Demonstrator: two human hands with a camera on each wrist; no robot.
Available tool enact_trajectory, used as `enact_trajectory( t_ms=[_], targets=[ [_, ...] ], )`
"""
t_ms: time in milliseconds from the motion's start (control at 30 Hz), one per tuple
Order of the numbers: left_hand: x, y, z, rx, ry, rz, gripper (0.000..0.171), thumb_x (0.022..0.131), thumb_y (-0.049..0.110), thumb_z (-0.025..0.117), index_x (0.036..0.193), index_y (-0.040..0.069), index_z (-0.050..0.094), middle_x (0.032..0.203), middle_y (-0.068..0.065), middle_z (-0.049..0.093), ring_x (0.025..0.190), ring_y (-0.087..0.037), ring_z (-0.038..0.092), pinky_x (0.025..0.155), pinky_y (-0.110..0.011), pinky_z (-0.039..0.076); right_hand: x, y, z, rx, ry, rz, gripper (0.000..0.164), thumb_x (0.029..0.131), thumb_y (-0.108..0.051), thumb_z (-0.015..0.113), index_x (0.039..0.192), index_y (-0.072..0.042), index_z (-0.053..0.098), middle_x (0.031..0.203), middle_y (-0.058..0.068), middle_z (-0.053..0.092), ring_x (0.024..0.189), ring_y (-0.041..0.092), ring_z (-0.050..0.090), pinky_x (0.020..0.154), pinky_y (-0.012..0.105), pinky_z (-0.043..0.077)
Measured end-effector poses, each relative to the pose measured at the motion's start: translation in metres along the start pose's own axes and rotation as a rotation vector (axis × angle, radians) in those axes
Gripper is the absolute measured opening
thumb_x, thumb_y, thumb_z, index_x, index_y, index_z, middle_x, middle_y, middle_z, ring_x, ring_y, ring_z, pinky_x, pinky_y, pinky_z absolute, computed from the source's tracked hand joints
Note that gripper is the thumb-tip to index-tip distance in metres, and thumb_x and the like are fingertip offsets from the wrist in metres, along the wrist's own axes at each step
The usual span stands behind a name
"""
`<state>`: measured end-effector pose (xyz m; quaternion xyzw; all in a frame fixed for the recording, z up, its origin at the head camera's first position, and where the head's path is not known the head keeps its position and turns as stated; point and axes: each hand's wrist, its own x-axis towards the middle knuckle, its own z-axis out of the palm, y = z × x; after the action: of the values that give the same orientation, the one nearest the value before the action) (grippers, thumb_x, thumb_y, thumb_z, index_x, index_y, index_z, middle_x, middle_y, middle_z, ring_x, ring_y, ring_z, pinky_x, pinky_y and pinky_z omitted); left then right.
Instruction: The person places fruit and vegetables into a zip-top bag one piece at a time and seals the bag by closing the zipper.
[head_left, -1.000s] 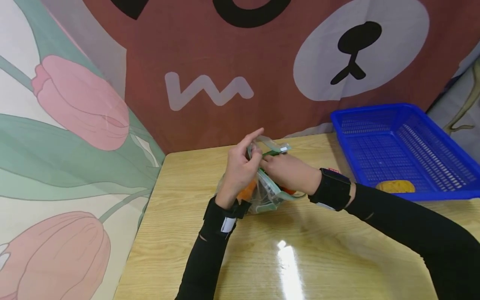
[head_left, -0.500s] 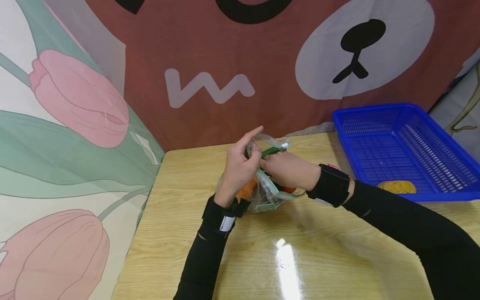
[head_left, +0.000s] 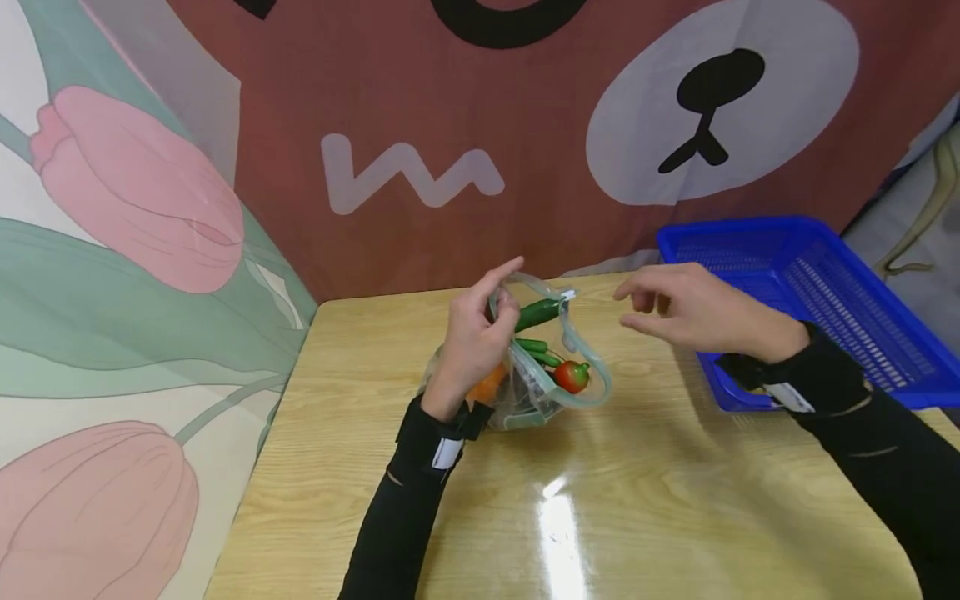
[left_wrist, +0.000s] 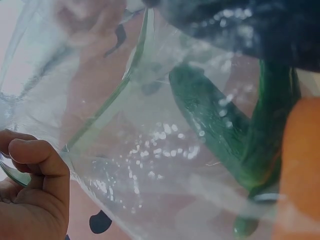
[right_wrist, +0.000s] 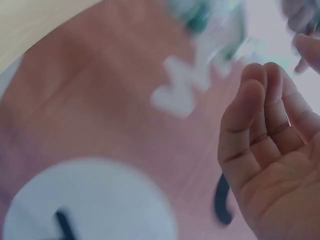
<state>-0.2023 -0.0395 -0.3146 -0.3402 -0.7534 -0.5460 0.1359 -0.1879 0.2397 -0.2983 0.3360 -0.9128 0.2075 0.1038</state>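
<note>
My left hand (head_left: 477, 337) pinches the rim of a clear zip bag (head_left: 522, 412), which stands with its mouth spread wide. Inside lie a dark green cucumber (head_left: 537, 314), some slim green vegetables (head_left: 542, 352), a red vegetable with a green stem (head_left: 572, 377) and an orange item (head_left: 487, 386), partly covered by my hand. Through the plastic, the left wrist view shows green vegetables (left_wrist: 210, 120) beside the orange item (left_wrist: 302, 170). To the right of the bag, my right hand (head_left: 697, 308) hovers with fingers loosely bent, holding nothing.
A blue plastic basket (head_left: 738, 226) stands at the right of the wooden table (head_left: 480, 517), partly behind my right hand and wrist. A cloth with a printed bear (head_left: 420, 250) hangs at the back. Flowered cloth (head_left: 150, 192) covers the left side.
My right hand has come out of the bag and moved right, in front of the basket, uncovering the vegetables. The yellow item in the basket is now hidden. My left hand keeps its hold.
</note>
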Motion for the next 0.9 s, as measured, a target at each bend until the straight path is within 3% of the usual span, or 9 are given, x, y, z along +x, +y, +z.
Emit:
enact_trajectory(
  t_ms=[100,267,367,500,633,667,800,900],
  targets=[
    [0.000,0.013,-0.003,0.005,0.002,-0.011,0.043,0.090,-0.007,0.043,0.133,-0.006,0.050,0.071,-0.009,0.049,0.043,-0.008,0.023,0.045,-0.024,0.025,-0.016,0.024,-0.013,-0.053,-0.003,0.111,0.022,0.081,-0.013,0.075,0.101,-0.013,0.067,0.077,-0.010,0.058,0.066,0.006,0.053,0.056,0.026,0.044],
    [-0.006,0.034,-0.015,0.032,0.044,-0.030,0.042,0.088,-0.010,0.042,0.129,-0.011,0.051,0.065,-0.008,0.044,0.043,-0.004,0.020,0.045,-0.022,0.023,-0.023,0.064,-0.019,-0.106,-0.084,0.252,0.019,0.082,-0.015,0.073,0.100,-0.012,0.068,0.073,-0.007,0.057,0.066,0.011,0.052,0.058,0.030,0.043],
    [-0.009,0.024,-0.018,0.054,0.063,-0.026,0.042,0.088,-0.009,0.044,0.129,-0.007,0.053,0.063,-0.005,0.042,0.043,-0.004,0.020,0.044,-0.023,0.023,-0.026,0.085,-0.019,-0.089,-0.173,0.341,0.024,0.084,-0.019,0.071,0.104,-0.006,0.067,0.074,-0.002,0.058,0.063,0.013,0.052,0.058,0.033,0.042],
    [-0.012,0.005,-0.019,0.069,0.063,-0.022,0.043,0.091,-0.006,0.044,0.132,-0.002,0.052,0.063,-0.004,0.042,0.041,-0.008,0.021,0.043,-0.025,0.023,-0.037,0.114,-0.018,-0.071,-0.330,0.455,0.042,0.085,-0.030,0.070,0.110,0.003,0.062,0.079,0.003,0.063,0.064,0.018,0.056,0.071,0.046,0.045],
    [-0.014,0.001,-0.019,0.072,0.060,-0.014,0.043,0.091,-0.002,0.043,0.134,0.002,0.052,0.065,-0.003,0.044,0.041,-0.011,0.023,0.043,-0.026,0.024,-0.048,0.139,-0.009,-0.075,-0.488,0.482,0.058,0.079,-0.041,0.073,0.108,0.007,0.060,0.090,0.017,0.064,0.085,0.035,0.061,0.080,0.054,0.042],
    [-0.014,0.001,-0.019,0.074,0.059,-0.010,0.044,0.092,-0.001,0.043,0.134,0.004,0.053,0.066,-0.002,0.045,0.041,-0.012,0.023,0.042,-0.027,0.024,-0.052,0.143,-0.006,-0.067,-0.526,0.488,0.061,0.076,-0.041,0.075,0.108,0.008,0.059,0.094,0.022,0.063,0.089,0.040,0.059,0.077,0.053,0.044],
    [-0.013,0.000,-0.018,0.074,0.053,-0.005,0.044,0.091,0.001,0.043,0.134,0.005,0.053,0.068,-0.002,0.047,0.040,-0.013,0.025,0.041,-0.027,0.025,-0.065,0.152,0.007,0.033,-0.693,0.549,0.083,0.069,-0.042,0.081,0.121,0.013,0.050,0.119,0.045,0.043,0.111,0.061,0.038,0.087,0.063,0.036],
    [-0.013,0.000,-0.017,0.067,0.052,-0.005,0.045,0.090,0.000,0.043,0.133,0.005,0.053,0.068,-0.002,0.047,0.040,-0.012,0.025,0.042,-0.027,0.025,-0.072,0.151,0.015,0.050,-0.821,0.592,0.096,0.068,-0.038,0.082,0.130,0.018,0.037,0.126,0.048,0.032,0.116,0.064,0.028,0.091,0.066,0.031]
  ],
)
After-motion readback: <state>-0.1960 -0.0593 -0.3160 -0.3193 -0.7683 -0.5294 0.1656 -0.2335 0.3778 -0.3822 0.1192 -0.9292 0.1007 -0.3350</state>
